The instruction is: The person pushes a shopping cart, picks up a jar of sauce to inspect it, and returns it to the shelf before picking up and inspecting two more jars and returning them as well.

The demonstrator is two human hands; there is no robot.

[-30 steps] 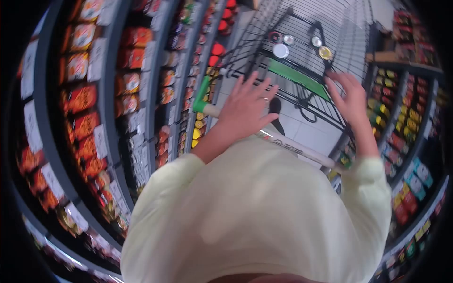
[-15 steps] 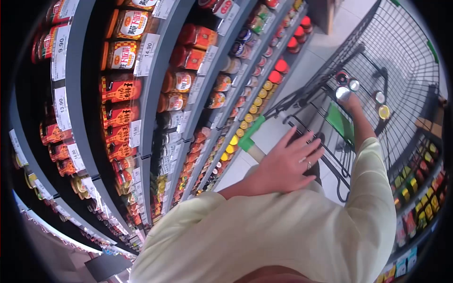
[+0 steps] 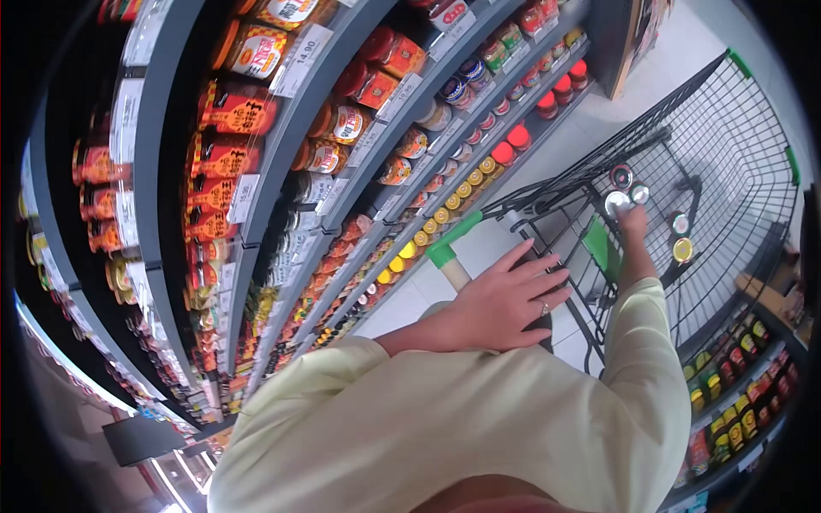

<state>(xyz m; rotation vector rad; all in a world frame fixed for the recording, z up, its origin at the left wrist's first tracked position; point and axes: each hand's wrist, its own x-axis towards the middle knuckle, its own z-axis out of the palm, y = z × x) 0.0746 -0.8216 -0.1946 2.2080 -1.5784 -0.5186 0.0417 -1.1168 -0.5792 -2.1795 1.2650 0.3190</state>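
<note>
Deep inside the shopping cart (image 3: 727,154), my right hand (image 3: 633,224) has its fingers at the edge of a jar with a silver lid (image 3: 616,203). The fingers appear closed on the jar, though they show only in part. Two more lidded jars, one dark-rimmed (image 3: 622,177) and one silver-topped (image 3: 639,193), stand right beside it. Farther right in the cart are a green-and-white-lidded jar (image 3: 680,224) and a gold-lidded jar (image 3: 682,250). My left hand (image 3: 513,297), with a ring on one finger, is held in front of my body with its fingers spread, near the cart's green-ended handle (image 3: 453,248). It holds nothing.
Shelves (image 3: 282,162) packed with jars and price tags (image 3: 301,60) rise on the left. Another stocked shelf (image 3: 735,402) is at the lower right. A green panel (image 3: 601,248) sits on the cart's near side. Pale floor tiles (image 3: 569,128) show beyond.
My right hand has lowered the silver-lidded jar to beside the other jars in the cart. The view has shifted and turned a little. My left hand remains spread.
</note>
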